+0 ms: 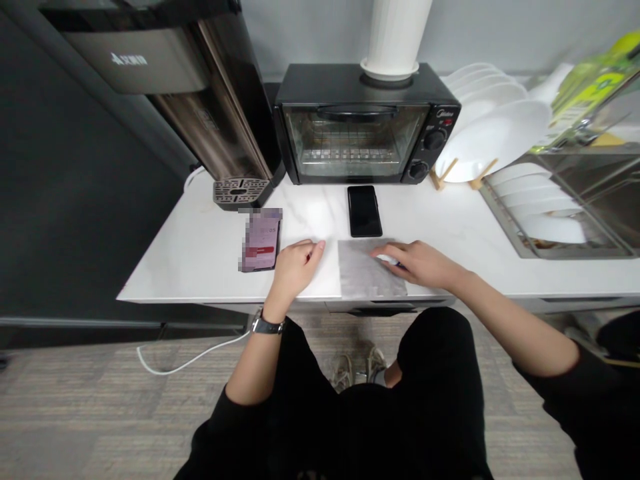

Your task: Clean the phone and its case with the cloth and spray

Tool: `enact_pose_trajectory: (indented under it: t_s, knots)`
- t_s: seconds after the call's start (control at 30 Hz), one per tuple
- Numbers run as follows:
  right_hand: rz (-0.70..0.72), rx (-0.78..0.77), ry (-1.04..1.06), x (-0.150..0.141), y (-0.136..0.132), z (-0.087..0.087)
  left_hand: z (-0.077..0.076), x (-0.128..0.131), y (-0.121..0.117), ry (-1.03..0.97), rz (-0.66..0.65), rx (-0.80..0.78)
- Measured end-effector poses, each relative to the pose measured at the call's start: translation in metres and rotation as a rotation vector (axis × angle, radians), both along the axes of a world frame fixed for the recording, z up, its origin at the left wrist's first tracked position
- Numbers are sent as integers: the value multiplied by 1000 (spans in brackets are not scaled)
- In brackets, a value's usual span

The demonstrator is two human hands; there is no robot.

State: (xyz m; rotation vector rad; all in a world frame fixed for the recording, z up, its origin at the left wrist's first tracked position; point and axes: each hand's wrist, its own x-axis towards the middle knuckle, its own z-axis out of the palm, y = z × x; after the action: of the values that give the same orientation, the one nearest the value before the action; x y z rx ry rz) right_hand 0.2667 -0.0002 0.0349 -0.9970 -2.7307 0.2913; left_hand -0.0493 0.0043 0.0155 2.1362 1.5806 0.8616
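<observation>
My left hand (299, 265) rests on the white countertop in a loose fist, thumb pointing right. A small dark-red bit shows between its fingers, too small to name. Just left of it lies a phone with a lit pinkish screen (261, 240), partly blurred out. My right hand (407, 261) is curled over a small white object (387, 259), mostly hidden under the fingers. That object sits on a flat grey cloth (357, 270) at the counter's front edge. Behind the cloth lies a black phone (365, 211), screen dark.
A black toaster oven (350, 143) stands at the back, bearing a white pot (397, 33). The tall water dispenser (215, 100) is at left. White plates (500, 127) stand in a wooden rack at right, beside a sink (530, 250) holding more dishes. A white cable (195, 360) hangs below the counter.
</observation>
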Motion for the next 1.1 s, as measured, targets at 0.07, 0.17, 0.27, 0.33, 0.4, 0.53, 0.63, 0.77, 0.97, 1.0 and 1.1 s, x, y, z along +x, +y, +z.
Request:
enact_pose_trajectory:
  t_s: [0.07, 0.17, 0.27, 0.33, 0.4, 0.53, 0.63, 0.77, 0.97, 1.0, 1.1]
  knots:
    - [-10, 8, 0, 1, -1, 2, 0, 0, 0, 6, 3, -4]
    - [-10, 22, 1, 3, -2, 5, 0, 0, 0, 17, 5, -8]
    - [7, 25, -3, 3, -1, 8, -1, -1, 0, 21, 1, 1]
    - [14, 26, 1, 3, 0, 8, -2, -1, 0, 21, -1, 3]
    - [17, 25, 5, 3, 0, 7, -2, -1, 0, 19, -1, 1]
    - [15, 23, 4, 4, 2, 3, -2, -1, 0, 3, -2, 0]
    - [18, 17, 1, 5, 3, 3, -2, -1, 0, 0, 0, 1]
    - [9, 19, 6, 7, 3, 5, -2, -2, 0, 0, 1, -2]
    - [5, 10, 9, 10, 3, 2, -2, -1, 1, 7, 3, -5]
    - [2, 14, 11, 10, 3, 1, -1, -1, 1, 7, 4, -6]
    - [1, 26, -20, 10, 3, -1, -1, -1, 0, 0, 4, -6]
